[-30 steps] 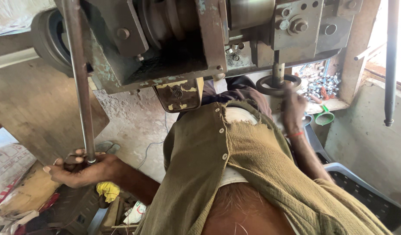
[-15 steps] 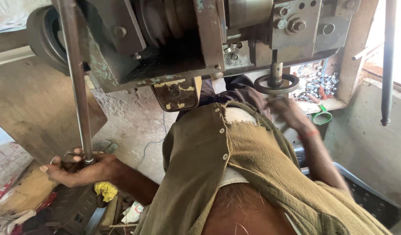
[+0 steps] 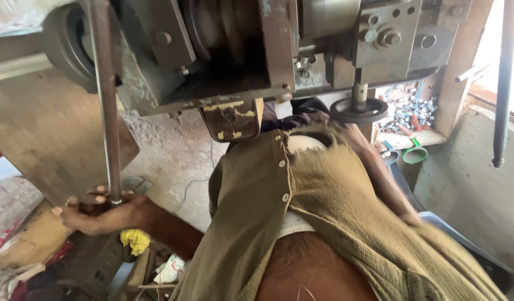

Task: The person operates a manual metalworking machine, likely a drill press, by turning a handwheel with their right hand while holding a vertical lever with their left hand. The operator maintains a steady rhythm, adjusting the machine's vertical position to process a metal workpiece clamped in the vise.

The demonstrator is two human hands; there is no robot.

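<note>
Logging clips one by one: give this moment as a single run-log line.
left hand: fingers gripping lower end of metal lever rod | right hand: reaches toward machine, hidden | round disc on spindle | machine body overhead

left hand (image 3: 101,212) clasped round the foot of a long steel lever (image 3: 105,106) beneath a heavy press machine (image 3: 257,56)

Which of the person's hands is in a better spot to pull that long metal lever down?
Probably the left. The left hand is already wrapped around the bottom end of the long metal lever. The right arm reaches away under the round disc of the machine, and its hand cannot be seen.
</note>
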